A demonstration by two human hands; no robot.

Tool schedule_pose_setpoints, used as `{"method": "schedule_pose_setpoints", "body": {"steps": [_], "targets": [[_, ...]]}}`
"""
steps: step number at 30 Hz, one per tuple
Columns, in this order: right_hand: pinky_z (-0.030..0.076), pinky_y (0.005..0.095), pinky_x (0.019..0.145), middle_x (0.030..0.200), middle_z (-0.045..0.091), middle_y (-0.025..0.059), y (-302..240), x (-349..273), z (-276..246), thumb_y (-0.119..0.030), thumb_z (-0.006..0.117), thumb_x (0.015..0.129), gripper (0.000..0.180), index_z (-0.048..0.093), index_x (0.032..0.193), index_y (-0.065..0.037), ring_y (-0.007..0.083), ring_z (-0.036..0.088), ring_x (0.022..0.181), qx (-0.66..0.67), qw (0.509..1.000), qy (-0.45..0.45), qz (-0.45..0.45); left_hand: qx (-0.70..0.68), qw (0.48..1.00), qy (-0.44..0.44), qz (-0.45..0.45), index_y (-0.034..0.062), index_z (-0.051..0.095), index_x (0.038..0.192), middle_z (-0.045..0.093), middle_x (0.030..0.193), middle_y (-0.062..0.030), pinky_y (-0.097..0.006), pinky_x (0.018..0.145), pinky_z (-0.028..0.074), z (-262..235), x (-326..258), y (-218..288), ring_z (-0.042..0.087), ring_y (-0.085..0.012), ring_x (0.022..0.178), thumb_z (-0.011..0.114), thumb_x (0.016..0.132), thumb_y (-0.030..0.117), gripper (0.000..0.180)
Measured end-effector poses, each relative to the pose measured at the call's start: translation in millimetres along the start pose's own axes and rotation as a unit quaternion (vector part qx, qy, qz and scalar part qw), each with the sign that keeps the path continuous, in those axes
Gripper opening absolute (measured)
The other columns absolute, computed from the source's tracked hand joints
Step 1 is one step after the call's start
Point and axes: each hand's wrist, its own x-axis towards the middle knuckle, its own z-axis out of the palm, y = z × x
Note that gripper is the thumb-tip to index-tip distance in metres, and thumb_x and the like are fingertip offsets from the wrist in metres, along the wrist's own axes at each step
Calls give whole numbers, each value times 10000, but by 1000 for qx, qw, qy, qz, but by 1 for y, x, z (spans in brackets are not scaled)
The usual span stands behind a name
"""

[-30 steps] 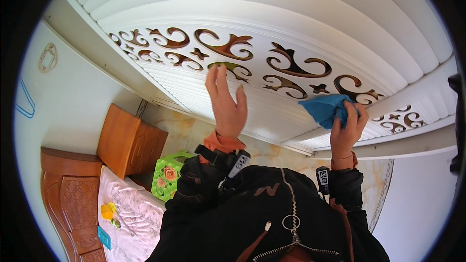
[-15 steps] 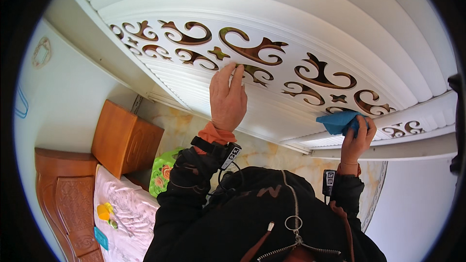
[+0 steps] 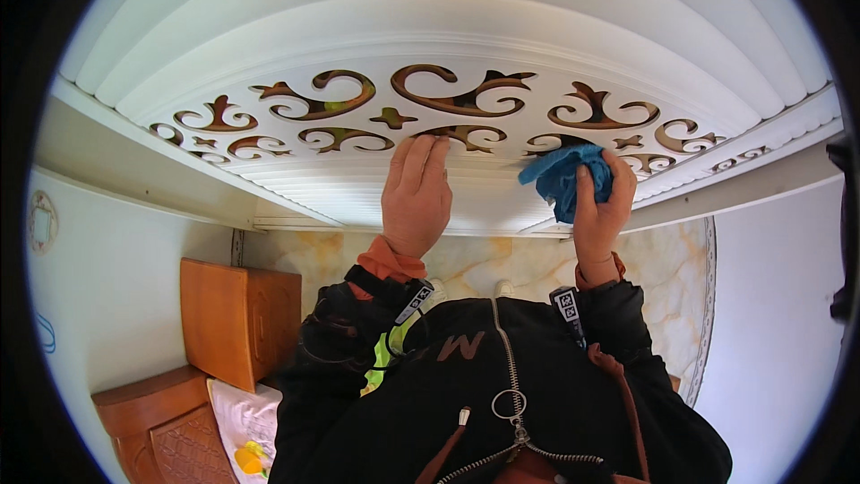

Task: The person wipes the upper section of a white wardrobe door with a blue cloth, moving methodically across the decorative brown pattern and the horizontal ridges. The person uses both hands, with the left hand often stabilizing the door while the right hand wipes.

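Observation:
A white louvred door panel (image 3: 511, 148) with curly scroll cutouts stretches across in front of me. My left hand (image 3: 417, 193) lies against it with fingers outstretched. Its fingertips reach the lower edge of a scroll cutout (image 3: 470, 136), and nothing shows in that hand. To the right, my right hand (image 3: 605, 215) grips a crumpled blue cloth (image 3: 564, 175) between thumb and fingers. The cloth is up against the panel and covers part of one of the lower cutouts.
A wooden bedside cabinet (image 3: 237, 314) stands at lower left beside a carved headboard (image 3: 152, 412). Pale bedding (image 3: 242, 421) bears a yellow item (image 3: 253, 458). Below the panel lies marbled floor (image 3: 466, 264). A white wall (image 3: 770, 305) rises on the right.
My view has swung so the panel now lies more level. My right hand has moved the blue cloth leftward along the panel, closer to my left hand, which still touches the cutouts.

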Motion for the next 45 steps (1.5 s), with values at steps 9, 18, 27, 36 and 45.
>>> {"method": "schedule_pose_setpoints", "body": {"steps": [9, 18, 27, 36, 45], "targets": [[486, 417, 890, 1246, 505, 239, -41, -17, 48, 12, 676, 815, 511, 534, 1304, 44, 386, 562, 1069, -60, 996, 1, -62, -37, 999, -8, 26, -5, 600, 1244, 542, 1229, -157, -435, 938, 463, 0, 1, -12, 532, -373, 1132, 622, 775, -46, 472], [530, 374, 790, 1123, 578, 193, -14, -7, 23, 64, 640, 763, 490, 614, 1243, -29, 357, 611, 975, -54, 998, -8, -13, -24, 998, -39, 48, 8, 616, 1238, 543, 1247, -131, -408, 960, 477, -10, 5, -13, 538, -354, 1139, 646, 748, -20, 491], [518, 408, 818, 1127, 563, 212, -53, -48, 52, -48, 704, 817, 471, 538, 1253, 13, 407, 591, 988, -8, 997, -61, 38, -30, 995, -70, 69, 2, 604, 1252, 536, 1255, -136, -411, 969, 469, -21, 7, -18, 529, -358, 1157, 642, 752, -20, 503], [533, 383, 784, 1200, 505, 187, -66, -23, 70, 5, 732, 775, 516, 573, 1265, -32, 368, 593, 990, -12, 998, 45, -47, -52, 992, -80, 82, 5, 561, 1298, 522, 1275, -135, -421, 971, 469, -22, 8, -21, 523, -366, 1167, 644, 753, -14, 552], [544, 392, 736, 1079, 574, 169, -42, -33, 45, 28, 693, 768, 484, 642, 1232, -100, 349, 622, 926, -95, 995, -32, -17, -32, 991, -93, 86, 10, 580, 1280, 543, 1250, -128, -411, 966, 479, -25, 7, -24, 537, -354, 1157, 646, 746, -19, 539]]}}
